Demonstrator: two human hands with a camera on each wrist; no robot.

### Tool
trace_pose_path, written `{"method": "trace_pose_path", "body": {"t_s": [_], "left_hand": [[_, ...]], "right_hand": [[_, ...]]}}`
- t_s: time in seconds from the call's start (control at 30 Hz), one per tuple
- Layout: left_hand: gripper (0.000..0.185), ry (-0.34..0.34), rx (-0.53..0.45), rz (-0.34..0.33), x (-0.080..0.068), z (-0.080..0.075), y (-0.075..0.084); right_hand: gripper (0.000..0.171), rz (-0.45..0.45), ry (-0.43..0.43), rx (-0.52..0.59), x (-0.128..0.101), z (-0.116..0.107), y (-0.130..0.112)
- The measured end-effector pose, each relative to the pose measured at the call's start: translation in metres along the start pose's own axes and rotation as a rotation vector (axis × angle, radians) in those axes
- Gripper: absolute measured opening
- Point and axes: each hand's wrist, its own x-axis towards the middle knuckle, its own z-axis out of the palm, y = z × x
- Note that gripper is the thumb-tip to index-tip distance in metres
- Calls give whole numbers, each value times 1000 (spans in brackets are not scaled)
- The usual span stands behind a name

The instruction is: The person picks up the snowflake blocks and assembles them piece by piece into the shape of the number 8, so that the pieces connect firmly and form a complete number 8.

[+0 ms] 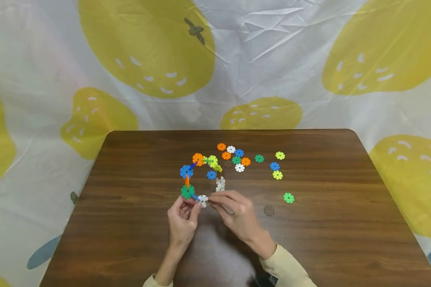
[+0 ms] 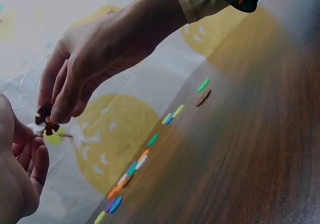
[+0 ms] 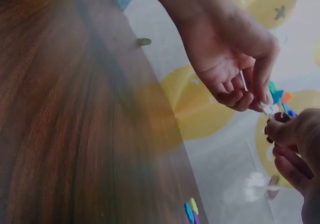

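Observation:
My left hand (image 1: 182, 223) pinches a white notched disc (image 1: 202, 201) at the near end of a curved chain of interlocked plastic discs. From it the chain runs through a green disc (image 1: 187, 191), an upright orange disc (image 1: 187, 181), a blue disc (image 1: 186, 172) and an orange disc (image 1: 198, 159) to a yellow-green disc (image 1: 212, 161). My right hand (image 1: 241, 215) pinches a brown disc (image 2: 47, 120) against the white disc's edge. Whitish discs (image 1: 220, 183) show just beyond the right fingers; their link to the chain is partly hidden.
Loose discs lie flat on the brown table (image 1: 129, 239), including a blue one (image 1: 211, 175) inside the curve. More are grouped behind and right, with a brown disc (image 1: 269, 210) and a green disc (image 1: 289, 197) nearer. A lemon-patterned cloth (image 1: 186, 111) hangs behind.

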Motion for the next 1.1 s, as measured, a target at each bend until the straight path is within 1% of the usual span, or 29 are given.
{"method": "trace_pose_path", "body": {"t_s": [0.07, 0.17, 0.3, 0.5, 0.6, 0.73, 0.87, 0.97, 1.1], "left_hand": [[11, 2, -27, 4, 1, 0, 0], [12, 11, -59, 6, 1, 0, -1], [14, 29, -84, 0, 1, -4, -3], [14, 49, -91, -20, 2, -11, -6], [14, 46, -93, -27, 2, -13, -7], [15, 21, -115, -39, 3, -14, -8], [16, -7, -146, -44, 4, -14, -8], [18, -23, -164, -33, 5, -14, -9], [20, -41, -190, -14, 6, -14, -9]], "right_hand": [[26, 30, 3, -2, -3, -3, 3], [30, 85, 1, -24, -9, -15, 12], [33, 188, -2, -136, -20, -37, 30], [33, 396, -13, -321, -40, -73, 55], [32, 488, -13, -383, -52, -90, 64], [32, 613, -15, -454, -66, -107, 71], [34, 730, -57, -495, -77, -117, 75], [32, 790, -109, -502, -81, -119, 76], [28, 850, -141, -492, -83, -119, 79]]}}
